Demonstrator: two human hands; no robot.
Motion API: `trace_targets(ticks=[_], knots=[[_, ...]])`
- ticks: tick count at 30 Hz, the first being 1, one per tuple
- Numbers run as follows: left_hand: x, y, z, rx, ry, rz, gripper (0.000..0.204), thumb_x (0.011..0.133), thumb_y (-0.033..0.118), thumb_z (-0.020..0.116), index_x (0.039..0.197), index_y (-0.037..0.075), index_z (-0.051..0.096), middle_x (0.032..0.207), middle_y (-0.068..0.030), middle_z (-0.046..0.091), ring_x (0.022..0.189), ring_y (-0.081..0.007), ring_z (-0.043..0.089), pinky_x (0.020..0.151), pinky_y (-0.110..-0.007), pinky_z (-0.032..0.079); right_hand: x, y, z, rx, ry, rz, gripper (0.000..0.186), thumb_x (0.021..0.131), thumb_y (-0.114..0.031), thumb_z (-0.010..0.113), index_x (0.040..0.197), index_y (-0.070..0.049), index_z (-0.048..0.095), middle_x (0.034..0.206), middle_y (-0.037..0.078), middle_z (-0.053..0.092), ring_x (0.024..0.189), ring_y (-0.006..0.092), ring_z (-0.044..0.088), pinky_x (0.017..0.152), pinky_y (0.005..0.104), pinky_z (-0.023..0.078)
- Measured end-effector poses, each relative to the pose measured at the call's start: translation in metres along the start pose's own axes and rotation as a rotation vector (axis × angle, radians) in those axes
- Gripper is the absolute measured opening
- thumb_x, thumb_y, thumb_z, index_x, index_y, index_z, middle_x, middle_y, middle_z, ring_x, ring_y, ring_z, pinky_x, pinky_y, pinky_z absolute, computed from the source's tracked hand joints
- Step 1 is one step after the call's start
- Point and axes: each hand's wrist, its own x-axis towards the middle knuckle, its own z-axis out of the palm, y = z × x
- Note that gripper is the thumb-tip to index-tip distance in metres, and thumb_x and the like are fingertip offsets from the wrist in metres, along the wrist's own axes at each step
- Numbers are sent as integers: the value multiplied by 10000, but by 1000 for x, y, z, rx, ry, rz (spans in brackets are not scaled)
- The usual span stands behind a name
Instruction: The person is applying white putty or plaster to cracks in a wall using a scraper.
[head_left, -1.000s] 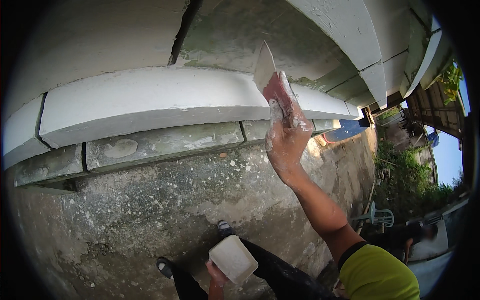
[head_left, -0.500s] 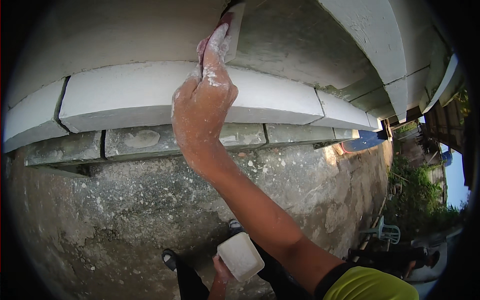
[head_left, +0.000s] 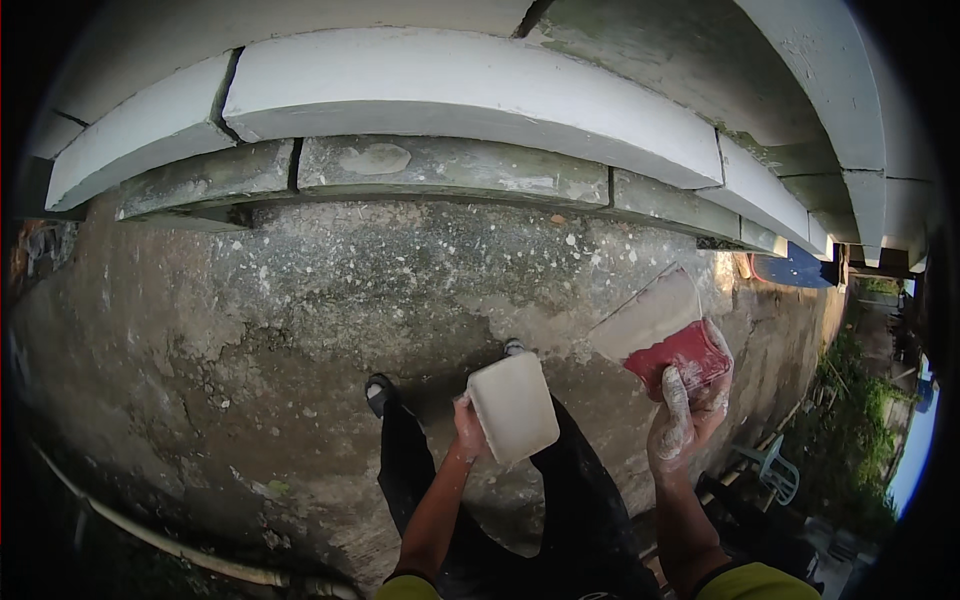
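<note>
At the lower middle, my left hand [head_left: 468, 428] grips the left side of a shallow off-white rectangular tub [head_left: 515, 408]. The tub sits in front of my legs, and what it may contain is hard to make out. Out to the right, my right hand [head_left: 682, 425] is closed around a wide putty knife [head_left: 655, 315] with a red grip. White paste smears cover my right thumb and fingers as well as the red grip. The pale blade points up and left, apart from both the tub and the wall.
A white-coated ledge [head_left: 470, 85] runs across the top, above a rough grey ledge [head_left: 450, 172]. Past it lies a grey-green stained panel [head_left: 680, 80]. Paint-spattered concrete floor [head_left: 300, 330] spreads around my feet. A plastic chair [head_left: 772, 468] and plants [head_left: 850, 400] are at the right.
My right hand has come down from the wall panel to the lower right, still holding the putty knife. The ledges now appear higher in view. My left hand keeps hold of the tub.
</note>
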Motion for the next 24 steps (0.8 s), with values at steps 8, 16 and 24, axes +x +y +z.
trace_targets(ticks=[8, 16, 24], knots=[[-108, 25, 122, -6, -222, -11, 756, 840, 609, 347, 1339, 49, 439, 1295, -142, 521, 1160, -312, 523, 1005, -452, 404, -42, -62, -69, -196, -372, 221, 542, 846, -66, 525, 1357, 21, 366, 1061, 115, 581, 852, 161, 592, 792, 307, 489], [-215, 36, 202, 76, -370, -48, 797, 828, 638, 343, 1344, 35, 424, 1298, -160, 518, 1159, -318, 526, 1010, -450, 401, -86, -145, -86, -329, -519, 115, 565, 856, -72, 508, 1397, -16, 355, 828, 126, 621, 655, 120, 545, 650, 292, 494], [-281, 24, 248, 171, -408, 64, 856, 821, 682, 333, 1381, 36, 378, 1345, -162, 482, 1194, -311, 507, 1032, -450, 386, -80, -177, -104, 21, -586, 153, 632, 811, -47, 524, 1417, -34, 345, 996, 145, 626, 835, 160, 580, 798, 299, 475]])
